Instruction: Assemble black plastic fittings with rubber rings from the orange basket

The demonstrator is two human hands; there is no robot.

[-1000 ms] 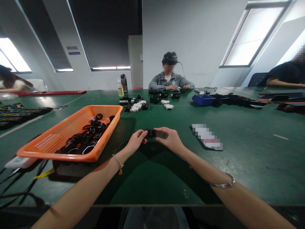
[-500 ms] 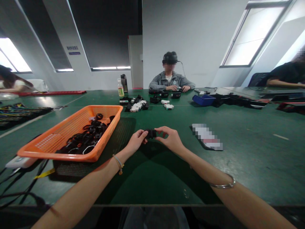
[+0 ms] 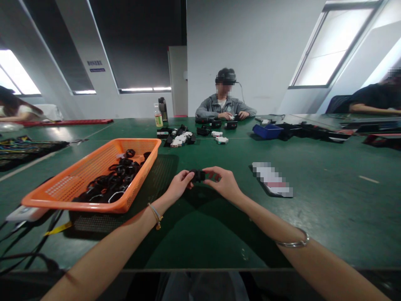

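A small black part (image 3: 198, 176) is held just above the green table, in the middle of the view; its exact kind is too small to make out. My left hand (image 3: 181, 184) pinches its left end between thumb and fingers. On the other end, my right hand (image 3: 223, 182) has its thumb and index fingertips closed at the part's right edge, the fingers curved. To the left stands an orange plastic basket (image 3: 141, 180) holding a heap of black looped parts (image 3: 120, 174), several of them with metal bits.
A phone (image 3: 272, 179) lies right of my hands. Farther back are white and black pieces (image 3: 181, 138), a bottle (image 3: 158, 116) and a blue bin (image 3: 268, 131). A co-worker (image 3: 224, 104) sits opposite. Cables (image 3: 34, 246) run beside the basket at left.
My hands and the black part stay almost in place. The co-worker opposite has turned the head slightly and shifted the hands a little.
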